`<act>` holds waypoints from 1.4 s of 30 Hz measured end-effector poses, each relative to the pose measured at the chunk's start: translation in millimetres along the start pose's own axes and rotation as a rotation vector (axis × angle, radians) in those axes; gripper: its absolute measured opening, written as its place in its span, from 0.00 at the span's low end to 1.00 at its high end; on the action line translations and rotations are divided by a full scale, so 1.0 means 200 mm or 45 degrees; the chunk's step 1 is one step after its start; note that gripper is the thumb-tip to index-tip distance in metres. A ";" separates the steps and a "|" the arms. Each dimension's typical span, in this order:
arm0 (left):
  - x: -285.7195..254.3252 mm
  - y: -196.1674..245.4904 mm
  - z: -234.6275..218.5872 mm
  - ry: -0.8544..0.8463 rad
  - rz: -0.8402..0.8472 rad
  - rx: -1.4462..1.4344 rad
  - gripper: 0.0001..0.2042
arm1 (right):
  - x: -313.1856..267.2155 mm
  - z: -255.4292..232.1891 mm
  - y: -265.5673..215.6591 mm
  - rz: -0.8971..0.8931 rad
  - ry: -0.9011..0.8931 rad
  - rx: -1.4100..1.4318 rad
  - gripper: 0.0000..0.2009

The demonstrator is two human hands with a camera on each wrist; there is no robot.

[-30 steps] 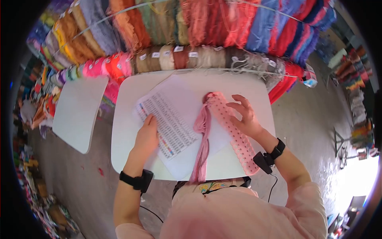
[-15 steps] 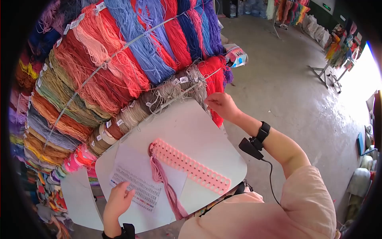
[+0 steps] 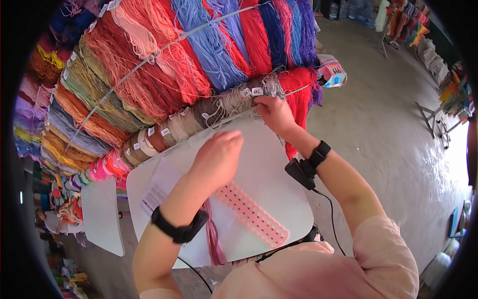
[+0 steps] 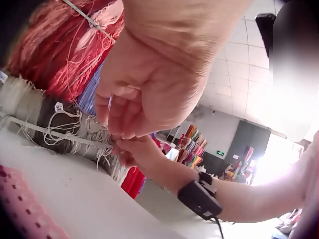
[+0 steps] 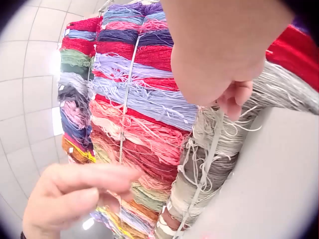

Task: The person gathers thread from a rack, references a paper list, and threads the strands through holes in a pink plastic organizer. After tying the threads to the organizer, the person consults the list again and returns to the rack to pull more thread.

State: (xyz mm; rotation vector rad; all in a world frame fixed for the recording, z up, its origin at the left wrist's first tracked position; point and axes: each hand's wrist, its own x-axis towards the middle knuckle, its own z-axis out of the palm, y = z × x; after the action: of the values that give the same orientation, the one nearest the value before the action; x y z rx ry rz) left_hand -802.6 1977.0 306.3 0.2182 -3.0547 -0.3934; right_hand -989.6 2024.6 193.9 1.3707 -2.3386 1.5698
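Note:
My right hand (image 3: 277, 115) is at the right end of a row of grey thread skeins (image 3: 238, 103) on a rail along the table's far edge. Its curled fingers pinch at the grey thread, close to a small white number tag (image 3: 257, 91). Over the table, my left hand (image 3: 217, 154) is raised with loosely bent fingers and holds nothing. A pink thread card (image 3: 259, 219) with rows of holes lies below it. Beside the card hangs a mauve thread bundle (image 3: 214, 239), its upper part hidden by my left arm. The printed chart (image 3: 155, 197) is partly covered too.
Skeins in many colours (image 3: 144, 74) hang behind the table (image 3: 279, 174), held by a long rod. Red skeins (image 3: 297, 109) drop past its right corner. A second white table (image 3: 102, 219) stands at the left. Yarn racks (image 3: 408, 27) stand farther off.
My right hand has moved from over the card to the grey skeins at the back. My left hand has left the chart and risen toward the right. The head view has turned right.

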 end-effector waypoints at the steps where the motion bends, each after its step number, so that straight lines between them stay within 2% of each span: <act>1: 0.07 -0.04 0.03 0.011 0.030 0.058 0.12 | 0.00 -0.04 -0.03 0.021 0.017 -0.129 0.09; 2: 0.12 -0.06 0.05 0.028 0.038 0.108 0.13 | 0.00 -0.06 -0.03 0.044 0.036 -0.259 0.09; 3: 0.17 -0.07 0.06 0.046 0.046 0.155 0.14 | -0.01 -0.07 -0.01 -0.003 0.097 -0.268 0.08; 7: 0.35 -0.14 0.19 0.236 0.127 0.340 0.17 | -0.04 -0.09 0.00 0.008 0.072 -0.221 0.06; 11: 0.38 -0.19 0.23 0.185 -0.156 0.551 0.18 | -0.04 -0.10 -0.05 -0.192 0.088 0.039 0.03; 13: 0.33 -0.22 0.22 0.113 -0.245 0.549 0.18 | -0.04 -0.08 -0.08 -0.187 0.057 0.079 0.02; 14: 0.31 -0.24 0.23 0.114 -0.213 0.553 0.18 | -0.03 -0.06 -0.09 -0.186 0.041 0.096 0.03; 18: 0.27 -0.27 0.25 0.176 -0.138 0.527 0.19 | 0.02 0.01 -0.08 0.026 0.048 -0.239 0.05; 22: 0.28 -0.27 0.26 0.214 -0.139 0.479 0.18 | 0.05 0.08 -0.05 0.038 0.049 -0.323 0.07; 24: 0.26 -0.26 0.26 0.320 -0.099 0.244 0.16 | 0.05 0.09 -0.04 0.046 0.091 -0.226 0.06; 25: 0.26 -0.26 0.25 0.373 -0.077 0.132 0.15 | 0.04 0.07 -0.03 0.079 0.085 -0.037 0.05; 27: 0.25 -0.26 0.24 0.464 -0.112 -0.158 0.12 | 0.01 0.01 -0.01 0.147 0.073 0.346 0.04; 30: 0.26 -0.23 0.20 0.506 -0.213 -0.556 0.09 | -0.04 -0.02 0.03 0.184 0.101 0.612 0.04; 31: 0.28 -0.22 0.19 0.506 -0.255 -0.684 0.09 | -0.04 -0.04 0.02 -0.052 0.130 0.525 0.04; 34: 0.34 -0.22 0.23 0.425 -0.322 -1.007 0.09 | -0.05 -0.03 0.02 -0.010 0.103 0.583 0.04; 39: 0.36 -0.19 0.26 0.391 -0.426 -1.082 0.09 | 0.00 -0.02 -0.07 0.157 0.118 0.322 0.06; 42: 0.33 -0.20 0.25 0.392 -0.483 -1.133 0.09 | 0.04 0.08 -0.01 0.098 0.079 0.128 0.05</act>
State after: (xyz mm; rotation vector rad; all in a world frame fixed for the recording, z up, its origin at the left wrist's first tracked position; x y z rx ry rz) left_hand -865.7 1942.3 249.9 0.7045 -2.2458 -1.4922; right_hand -986.2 2006.6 191.4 1.2441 -2.3327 1.7467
